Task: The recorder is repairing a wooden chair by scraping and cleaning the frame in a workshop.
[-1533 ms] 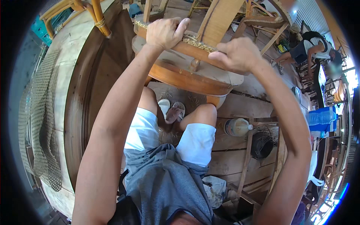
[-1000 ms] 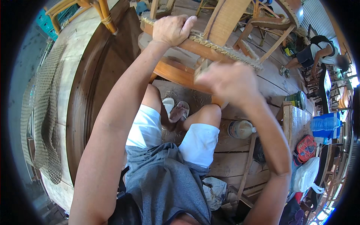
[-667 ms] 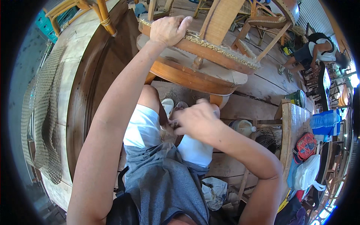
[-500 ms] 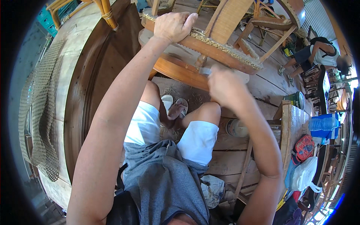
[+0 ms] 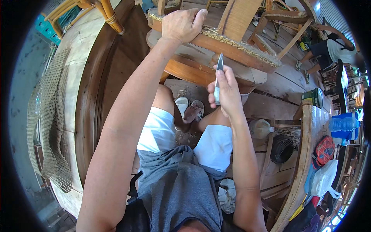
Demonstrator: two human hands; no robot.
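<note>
Two hands: chair frame (left), knife (right).

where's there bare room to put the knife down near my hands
Bare wood shows on the round table top between the chair frame and right hand, and floorboards beside the plastic jug. Crowded near the sandals and right shelf.

We note a brown wooden chair frame edged with tan woven cane. The knife blade is silver-grey. Shorts are white, the shirt grey, the bottle blue, the netting beige.
</note>
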